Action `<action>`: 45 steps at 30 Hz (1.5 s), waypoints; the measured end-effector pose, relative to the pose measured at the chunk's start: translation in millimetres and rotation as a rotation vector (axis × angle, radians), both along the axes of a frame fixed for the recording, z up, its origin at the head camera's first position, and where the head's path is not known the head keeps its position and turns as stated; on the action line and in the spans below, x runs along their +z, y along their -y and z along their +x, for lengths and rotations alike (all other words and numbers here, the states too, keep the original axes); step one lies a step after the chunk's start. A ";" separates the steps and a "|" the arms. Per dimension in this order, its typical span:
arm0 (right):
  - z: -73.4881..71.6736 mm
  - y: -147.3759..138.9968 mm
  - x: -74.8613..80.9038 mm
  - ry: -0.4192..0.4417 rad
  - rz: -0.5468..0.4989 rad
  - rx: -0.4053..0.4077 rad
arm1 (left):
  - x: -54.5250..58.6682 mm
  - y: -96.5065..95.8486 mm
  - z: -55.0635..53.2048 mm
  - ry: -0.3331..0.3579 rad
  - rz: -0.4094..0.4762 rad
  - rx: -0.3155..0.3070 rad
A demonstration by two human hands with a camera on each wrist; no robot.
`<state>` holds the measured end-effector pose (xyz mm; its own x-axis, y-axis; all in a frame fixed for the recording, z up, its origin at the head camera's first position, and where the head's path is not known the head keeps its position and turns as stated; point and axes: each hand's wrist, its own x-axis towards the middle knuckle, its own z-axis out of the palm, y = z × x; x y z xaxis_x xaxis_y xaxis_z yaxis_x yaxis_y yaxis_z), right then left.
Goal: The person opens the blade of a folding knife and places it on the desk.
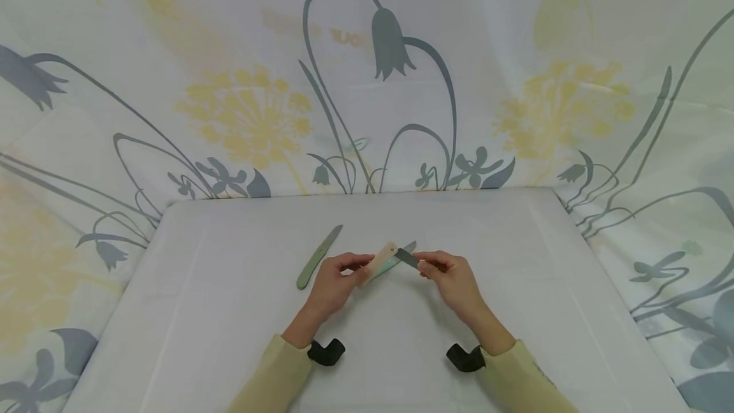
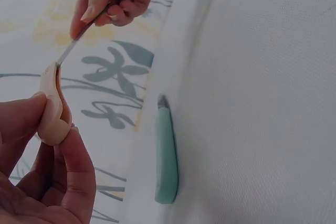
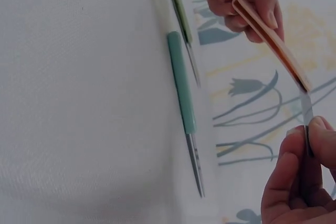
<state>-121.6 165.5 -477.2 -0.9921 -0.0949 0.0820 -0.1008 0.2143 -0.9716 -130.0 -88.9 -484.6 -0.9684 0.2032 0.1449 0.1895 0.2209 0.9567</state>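
Note:
Above the table, my left hand [image 1: 335, 282] pinches the peach handle of a folding knife [image 2: 51, 106] between thumb and fingers. The knife's blade [image 3: 306, 109] stands out from the handle's end at an angle. My right hand [image 1: 455, 282] pinches that blade near its free end, so its tip is hidden by the fingers. A slot runs along the handle [image 3: 270, 40], seen in the right wrist view. Below the hands, a teal-handled knife [image 3: 182, 85] lies on the table with its blade out. Left of it rests an olive-green-handled knife [image 1: 312, 269], blade also out.
A white cloth covers the table [image 1: 229, 336]. Behind it and at both sides hangs a flower-printed curtain [image 1: 367, 113]. Black devices [image 1: 327, 352] are worn on both wrists, at the sleeve cuffs.

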 end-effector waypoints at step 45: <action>-9.1 -38.3 -7.2 0.071 0.046 0.033 | -10.6 4.0 -0.5 -0.016 -0.194 -0.170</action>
<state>-130.7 203.8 -484.4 -0.9915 -0.1300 0.0060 -0.0395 0.2565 -0.9657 -130.4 -92.9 -495.2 -0.9157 0.3887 0.1021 0.2544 0.3640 0.8960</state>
